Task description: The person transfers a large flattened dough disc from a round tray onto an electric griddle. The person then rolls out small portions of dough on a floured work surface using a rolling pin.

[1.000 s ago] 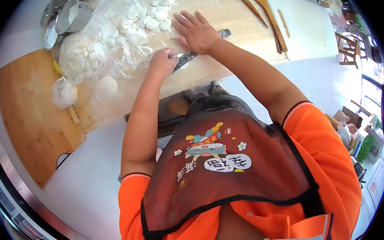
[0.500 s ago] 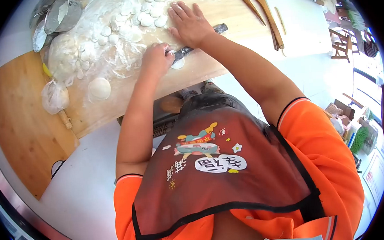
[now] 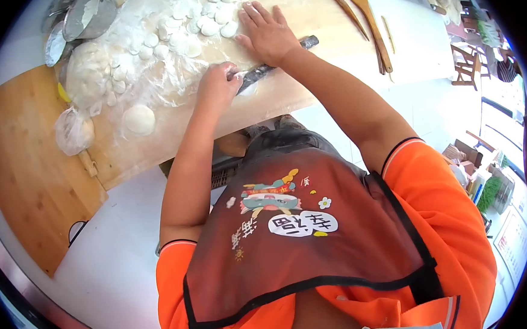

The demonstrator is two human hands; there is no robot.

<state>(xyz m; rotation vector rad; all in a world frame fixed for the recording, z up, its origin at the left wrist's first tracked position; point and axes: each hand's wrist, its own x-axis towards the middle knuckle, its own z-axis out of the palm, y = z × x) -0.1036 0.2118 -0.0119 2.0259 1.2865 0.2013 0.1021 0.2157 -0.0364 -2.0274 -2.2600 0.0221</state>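
A dark rolling pin [image 3: 261, 74] lies slantwise on the floury wooden board. Across it rests my right hand [image 3: 269, 34], palm down and flat, fingers stretched away from me and slightly apart. My left hand [image 3: 217, 84] is closed at the pin's near-left end, its fingertips pinching the edge of a small dough wrapper [image 3: 247, 89]. Most of that wrapper is hidden beneath the pin and my fingers. Beyond my hands lie several small flattened dough pieces [image 3: 210, 26] dusted with flour. A larger round of dough [image 3: 139, 120] sits to the left, near the board's front edge.
Clear plastic [image 3: 86, 79] covers dough at the left, with a tied plastic bag [image 3: 74, 131] beside it. Metal bowls [image 3: 90, 17] stand at the back left. A wooden spatula [image 3: 368, 22] and thin sticks lie on the right. The board's edge [image 3: 213, 132] faces me.
The rolling pin has shifted slightly over the dough wrapper, covering more of it. Both hands keep nearly the same pose; the whole view has moved a little.
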